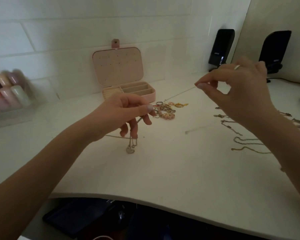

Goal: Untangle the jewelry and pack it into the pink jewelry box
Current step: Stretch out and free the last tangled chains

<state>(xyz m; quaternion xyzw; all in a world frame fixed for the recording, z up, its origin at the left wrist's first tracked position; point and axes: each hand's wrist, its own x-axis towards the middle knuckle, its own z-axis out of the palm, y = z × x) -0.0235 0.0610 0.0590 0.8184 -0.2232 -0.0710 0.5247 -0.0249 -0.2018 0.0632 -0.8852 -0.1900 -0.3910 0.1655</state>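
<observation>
The pink jewelry box stands open at the back of the white desk, its lid up against the wall. My left hand holds a thin silver chain whose looped end with a heart pendant hangs down to the desk. The same chain stretches up to the right, where my right hand pinches it between thumb and forefinger. A small heap of bracelets, rings and gold pieces lies just in front of the box. Several more silver chains lie spread on the desk under my right forearm.
A clear organizer with pastel bottles stands at the far left. Two black speakers stand at the back right, with a cable beside them. The curved front edge of the desk runs below my arms.
</observation>
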